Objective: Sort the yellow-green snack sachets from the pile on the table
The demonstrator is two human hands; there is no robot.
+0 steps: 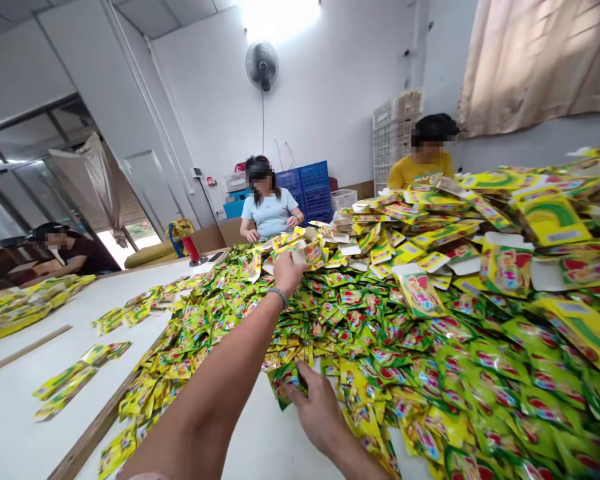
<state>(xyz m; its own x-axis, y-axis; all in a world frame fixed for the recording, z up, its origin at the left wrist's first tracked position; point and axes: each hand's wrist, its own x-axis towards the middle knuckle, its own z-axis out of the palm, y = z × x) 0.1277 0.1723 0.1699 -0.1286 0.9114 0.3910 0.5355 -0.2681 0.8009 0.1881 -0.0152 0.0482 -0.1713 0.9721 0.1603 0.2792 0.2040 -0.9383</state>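
My left hand point(287, 270) is stretched far out over the table and closed on a flat yellow-green carton point(304, 252) at the edge of the carton heap. A grey bracelet sits on that wrist. My right hand point(314, 403) is near me, its fingers pinched on a small green sachet point(286, 379). A broad pile of green and yellow sachets point(380, 333) covers the table in front of both hands. Larger flat cartons point(480, 220) lie heaped behind the sachets, to the right.
The white table point(15, 400) carries small stacks of sachets point(70, 383) at the left and a wooden strip point(95, 427). Three people sit around the far side. Blue crates point(307, 187) and a wall fan point(261, 65) stand behind.
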